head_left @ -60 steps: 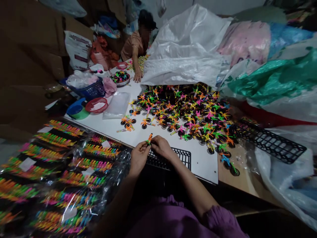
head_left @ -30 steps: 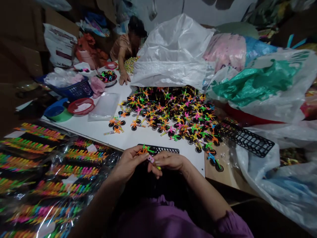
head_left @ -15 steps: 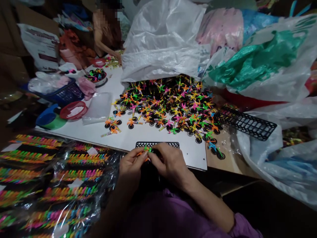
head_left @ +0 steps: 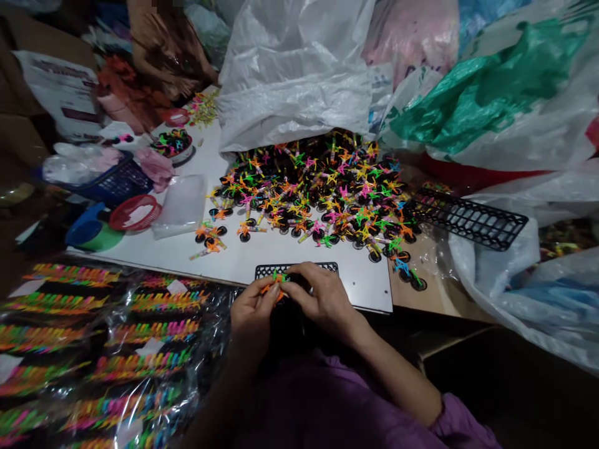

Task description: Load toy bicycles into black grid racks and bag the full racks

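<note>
At the table's front edge, my left hand (head_left: 253, 310) is closed in a pinch on a small green and orange plastic toy bicycle (head_left: 279, 278). My right hand (head_left: 324, 298) meets it from the other side, thumb and fingers closed on the same toy; its fingers hide part of it. Just beyond both hands lies a black lattice rack (head_left: 267, 269), partly covered by them. Past that, a heap of colourful toy bicycles (head_left: 318, 187) with black wheels and printed tubes spills from a large white sack (head_left: 294, 75).
A second black rack (head_left: 472, 218) lies at right beside open plastic bags (head_left: 491, 287). At left stand a blue basket (head_left: 116, 181), a red basket (head_left: 135, 213) and clear plastic sleeves (head_left: 179, 206). Packed rows of toys (head_left: 140, 333) lie lower left. Another person (head_left: 163, 56) sits at the back.
The view has shifted slightly. My hands stay together on the toy bicycle, with the right fingers slightly repositioned. The person at the back has drawn their arm in toward their body.
</note>
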### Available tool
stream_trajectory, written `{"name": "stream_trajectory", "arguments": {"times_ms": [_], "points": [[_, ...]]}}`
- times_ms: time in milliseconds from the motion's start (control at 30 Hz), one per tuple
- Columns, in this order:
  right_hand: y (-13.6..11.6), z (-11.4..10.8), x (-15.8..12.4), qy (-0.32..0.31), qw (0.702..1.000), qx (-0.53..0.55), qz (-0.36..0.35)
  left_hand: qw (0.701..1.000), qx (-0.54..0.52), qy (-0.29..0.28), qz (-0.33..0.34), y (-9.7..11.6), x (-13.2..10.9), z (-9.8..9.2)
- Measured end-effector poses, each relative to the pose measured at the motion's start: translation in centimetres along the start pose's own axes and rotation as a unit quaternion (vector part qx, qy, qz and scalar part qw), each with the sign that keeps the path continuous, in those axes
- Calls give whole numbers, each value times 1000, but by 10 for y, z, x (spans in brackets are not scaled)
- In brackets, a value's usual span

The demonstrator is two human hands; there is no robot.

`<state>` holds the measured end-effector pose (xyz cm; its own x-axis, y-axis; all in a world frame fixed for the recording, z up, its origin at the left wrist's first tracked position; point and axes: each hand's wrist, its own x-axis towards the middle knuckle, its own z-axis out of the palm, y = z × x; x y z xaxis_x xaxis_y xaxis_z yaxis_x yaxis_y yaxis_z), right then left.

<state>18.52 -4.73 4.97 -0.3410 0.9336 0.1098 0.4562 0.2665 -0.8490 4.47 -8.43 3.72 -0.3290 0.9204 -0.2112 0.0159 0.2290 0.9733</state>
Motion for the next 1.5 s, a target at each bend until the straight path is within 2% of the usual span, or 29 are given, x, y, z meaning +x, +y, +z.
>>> {"name": "stream_trajectory", "arguments": {"times_ms": [67,133,200,267,333,400,433,500,567,600,667,800,967,1100,1233,1333,1500], "points": [[8,0,2,-54,997,38,39,993,-96,-28,-54,-6,6,-1],[16,2,1,-145,985,78,58,985,-142,-58,-78,-12,7,-5],[23,6,-2,-244,963,102,57,983,-136,-91,-88,-17,7,-12],[28,11,-3,-293,947,116,67,986,-94,-118,-73,-21,8,-23],[29,17,2,-254,953,135,90,996,-3,-84,-18,-26,16,-38],[29,24,14,-148,970,162,103,988,137,-19,72,-32,29,-55],[29,29,22,-92,976,171,98,969,213,-14,123,-37,36,-63],[32,44,38,-26,985,155,76,911,343,-70,218,-51,49,-71],[40,63,49,-27,993,89,76,851,422,-142,279,-69,57,-70],[45,73,53,-37,994,51,85,831,447,-151,294,-78,59,-66],[55,92,58,-34,994,-1,101,813,478,-128,306,-96,59,-56],[66,114,64,9,999,-10,46,811,487,-78,314,-111,59,-40],[66,116,74,-58,994,-94,-23,814,477,-65,324,-109,61,-38],[62,112,76,-82,981,-172,-27,817,470,-51,330,-112,62,-39],[61,110,80,-107,975,-191,-34,815,472,-52,331,-114,64,-40],[62,113,81,-106,976,-191,-25,819,464,-52,334,-113,63,-39],[59,116,79,-103,962,-250,-24,827,457,-45,325,-117,65,-39]]}}
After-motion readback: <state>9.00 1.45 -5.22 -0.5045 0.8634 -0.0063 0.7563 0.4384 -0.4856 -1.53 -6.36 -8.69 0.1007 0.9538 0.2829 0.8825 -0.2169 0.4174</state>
